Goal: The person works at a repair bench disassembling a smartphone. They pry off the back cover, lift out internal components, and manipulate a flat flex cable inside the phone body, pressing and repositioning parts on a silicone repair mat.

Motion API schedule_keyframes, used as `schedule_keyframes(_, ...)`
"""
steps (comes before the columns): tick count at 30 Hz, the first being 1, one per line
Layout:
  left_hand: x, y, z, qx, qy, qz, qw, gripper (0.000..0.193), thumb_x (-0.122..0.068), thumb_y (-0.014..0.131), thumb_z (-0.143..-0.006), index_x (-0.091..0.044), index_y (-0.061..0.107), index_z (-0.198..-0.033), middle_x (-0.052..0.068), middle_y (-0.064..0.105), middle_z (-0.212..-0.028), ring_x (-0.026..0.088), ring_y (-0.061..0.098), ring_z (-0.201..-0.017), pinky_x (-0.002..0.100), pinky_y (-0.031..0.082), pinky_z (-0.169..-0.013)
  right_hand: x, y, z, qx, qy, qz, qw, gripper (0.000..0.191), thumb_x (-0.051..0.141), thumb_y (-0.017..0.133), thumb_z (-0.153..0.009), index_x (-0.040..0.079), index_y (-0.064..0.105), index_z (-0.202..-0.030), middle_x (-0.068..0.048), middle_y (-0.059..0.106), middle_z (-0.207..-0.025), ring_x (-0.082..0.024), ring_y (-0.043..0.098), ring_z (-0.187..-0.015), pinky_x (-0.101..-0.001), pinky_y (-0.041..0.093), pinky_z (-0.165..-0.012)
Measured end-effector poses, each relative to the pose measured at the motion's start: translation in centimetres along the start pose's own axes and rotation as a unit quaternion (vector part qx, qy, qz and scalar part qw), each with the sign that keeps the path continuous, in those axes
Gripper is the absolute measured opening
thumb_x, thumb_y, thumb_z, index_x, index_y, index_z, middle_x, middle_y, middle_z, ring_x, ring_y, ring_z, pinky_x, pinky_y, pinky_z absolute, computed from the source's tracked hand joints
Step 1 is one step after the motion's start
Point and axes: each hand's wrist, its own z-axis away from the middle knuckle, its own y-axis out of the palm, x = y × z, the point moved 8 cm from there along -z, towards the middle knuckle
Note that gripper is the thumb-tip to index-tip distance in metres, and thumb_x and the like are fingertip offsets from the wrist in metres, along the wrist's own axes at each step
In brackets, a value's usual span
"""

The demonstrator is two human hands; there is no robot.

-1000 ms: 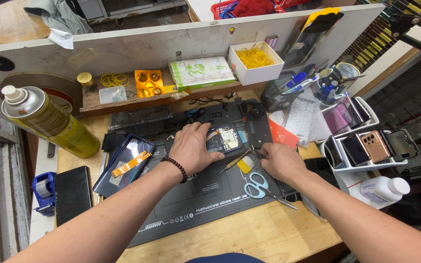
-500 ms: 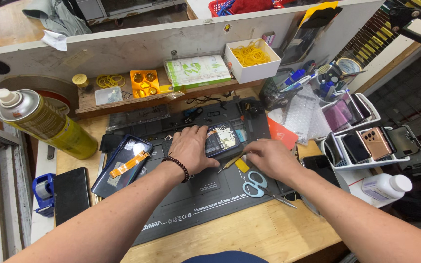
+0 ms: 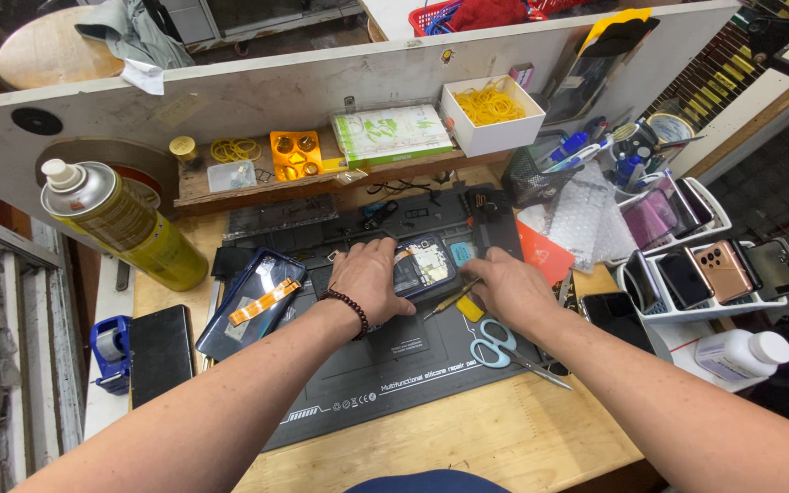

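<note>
Pressing the opened phone [image 3: 424,265] flat on the mat [image 3: 394,365], the left hand [image 3: 369,278] lies half-curled over its left end, so a firm, even hold should keep it from sliding. To its right, the right hand [image 3: 509,285] grips a yellow-handled tool [image 3: 454,298], best worked gently at the phone's lower right edge. Lying between both hands, the phone's long axis runs roughly left-right, insides facing up.

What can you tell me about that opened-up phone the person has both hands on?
The opened phone lies flat on the dark repair mat with its back cover off, showing a circuit board, metal shields and a dark blue frame. The left hand rests on its left edge, covering part of it; the right hand touches its right side, with a yellow-handled tool beside it.
</note>
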Motion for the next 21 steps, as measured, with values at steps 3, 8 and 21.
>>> schedule_keyframes(3, 0.0, -0.2, 0.1, 0.001, 0.009, 0.003, 1.000, 0.085, -0.039, 0.096, -0.060, -0.008, 0.055, -0.129, 0.009, 0.062, -0.129, 0.031, 0.051, -0.128, 0.048, 0.038, -0.108, 0.7, -0.3, -0.1, -0.007, -0.038, 0.003, 0.999, 0.024, 0.018, 0.073, -0.082, 0.015, 0.072, -0.105, -0.008, 0.063, -0.105, -0.031, 0.067, -0.100, -0.0436, 0.055, -0.086)
schedule_keyframes(8, 0.3, -0.3, 0.1, 0.006, 0.012, 0.010, 1.000, 0.085, -0.038, 0.096, -0.060, -0.008, 0.056, -0.128, 0.009, 0.062, -0.129, 0.031, 0.051, -0.128, 0.048, 0.038, -0.107, 0.7, -0.1, -0.6, 0.053, -0.012, 0.026, 0.998, 0.021, 0.023, 0.075, -0.084, 0.016, 0.073, -0.103, -0.009, 0.060, -0.106, -0.031, 0.065, -0.101, -0.0439, 0.053, -0.087)
schedule_keyframes(21, 0.6, 0.3, -0.3, 0.019, -0.012, 0.016, 1.000, 0.089, -0.037, 0.097, -0.060, -0.010, 0.055, -0.133, 0.009, 0.059, -0.135, 0.032, 0.049, -0.131, 0.049, 0.035, -0.110, -3.1, -5.9, -2.2, -0.011, 0.125, -0.402, 0.907, 0.018, 0.016, 0.069, -0.097, 0.000, 0.071, -0.104, -0.010, 0.067, -0.087, -0.018, 0.057, -0.068, -0.0340, 0.047, -0.058)
